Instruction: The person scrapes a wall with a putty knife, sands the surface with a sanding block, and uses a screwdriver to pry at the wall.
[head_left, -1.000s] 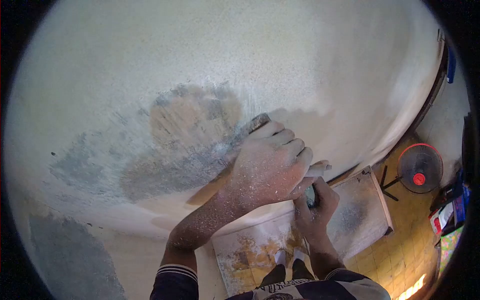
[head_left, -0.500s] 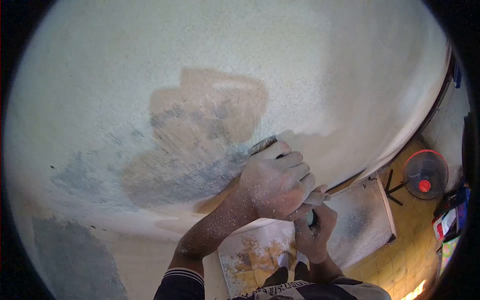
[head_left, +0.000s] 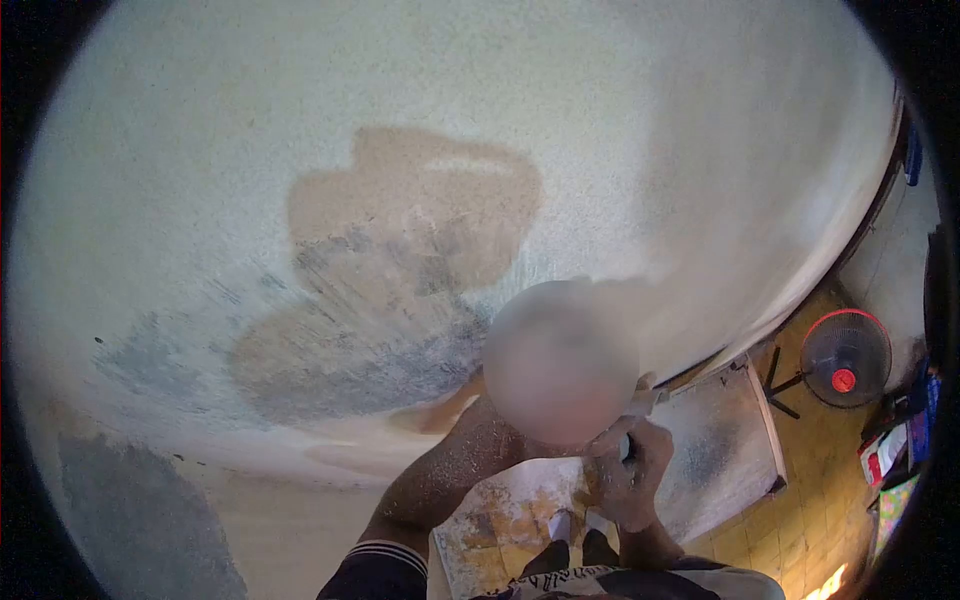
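My left hand (head_left: 560, 362) is against the pale wall, mostly hidden by a round blur; its dusty forearm reaches in from below. Half a second ago its fingers were curled round a dark-edged flat thing pressed to the wall. Just below and to the right, my right hand (head_left: 632, 470) is closed, with a pale strip (head_left: 641, 402) showing above its fingers. What kind of thing the strip is, I cannot make out. Left of my hands, the wall (head_left: 600, 120) carries a brownish patch (head_left: 420, 200) with grey scraped streaks (head_left: 400, 370).
Below my hands is a dusty, stained sheet (head_left: 480, 530) by my feet. A grey-smudged board (head_left: 715, 450) lies to the right. Beyond it stands a fan with a red rim (head_left: 846, 350). Colourful packages (head_left: 885, 460) are at the far right, on the yellow tiled floor (head_left: 800, 490).
A round blur now covers my left hand and the dark-edged thing. The left forearm has shifted slightly to the right, and the view has moved a little. My right hand stays nearly in place.
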